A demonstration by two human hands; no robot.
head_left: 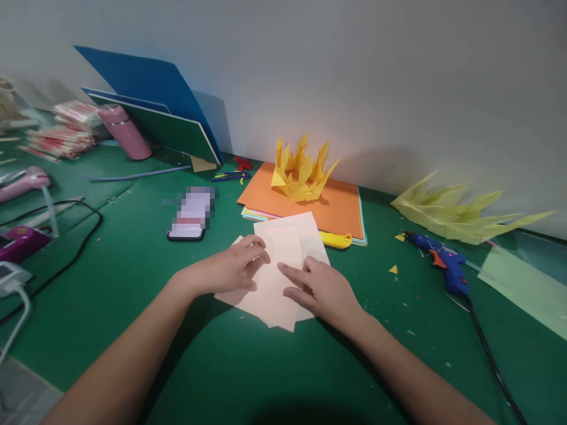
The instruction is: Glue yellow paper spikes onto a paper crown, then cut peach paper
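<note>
Several pale pinkish-white sheets of paper (277, 298) lie overlapping on the green table, with a narrower, seemingly folded piece on top. My left hand (241, 265) rests on the left side of the sheets, its fingers apart and curved. From the right, my right hand (316, 289) lies on the paper, index finger stretched toward the middle. Neither hand grips anything. Just behind the sheets, a yellow paper crown (301, 174) stands on a stack of orange paper (257, 192). A yellow utility knife (335, 239) lies at the stack's front edge, partly under the white paper.
A phone (191, 215) lies left of the papers. On the right are a blue glue gun (452, 268) with a black cord and a pale yellow folded paper piece (456, 209). Blue boards (150, 77) and a pink bottle (126, 133) stand at the back left.
</note>
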